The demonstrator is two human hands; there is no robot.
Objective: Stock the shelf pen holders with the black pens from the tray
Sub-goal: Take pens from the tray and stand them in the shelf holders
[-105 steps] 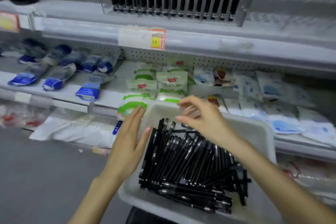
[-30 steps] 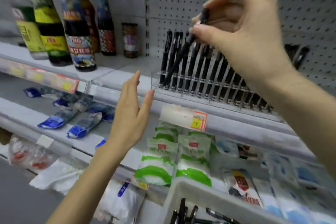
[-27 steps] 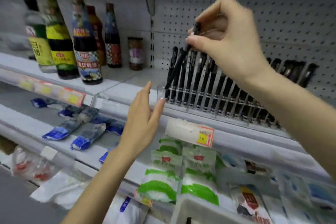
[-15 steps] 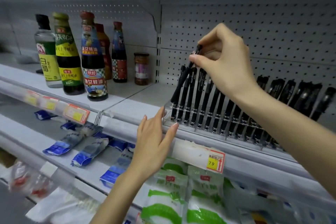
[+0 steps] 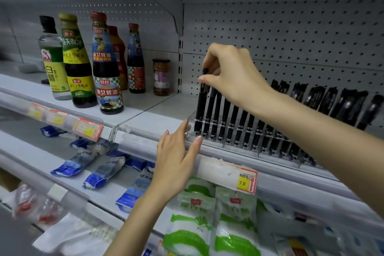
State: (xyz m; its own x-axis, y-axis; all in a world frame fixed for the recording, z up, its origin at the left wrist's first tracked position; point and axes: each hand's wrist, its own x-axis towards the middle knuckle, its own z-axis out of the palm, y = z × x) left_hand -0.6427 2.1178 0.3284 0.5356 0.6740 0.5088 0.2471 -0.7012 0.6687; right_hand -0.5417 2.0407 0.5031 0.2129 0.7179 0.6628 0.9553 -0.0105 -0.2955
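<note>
My right hand (image 5: 230, 72) pinches the top of a black pen (image 5: 201, 108) that stands nearly upright in the leftmost slot of the clear pen holder (image 5: 257, 143) on the upper shelf. Several more black pens (image 5: 234, 124) fill the slots to its right. My left hand (image 5: 176, 164) is open, its fingertips touching the holder's left front corner at the shelf edge. The tray is out of view.
Sauce bottles (image 5: 106, 64) and a small jar (image 5: 161, 77) stand to the left on the same shelf. A price tag (image 5: 246, 181) hangs on the shelf rail. Blue packets (image 5: 99, 172) and green-white bags (image 5: 209, 222) lie on the lower shelves. Pegboard backs the shelf.
My right hand lowered the pen from a slant to nearly upright in the leftmost slot. My left hand moved up to the holder's corner. The view rose from the tray to the shelf.
</note>
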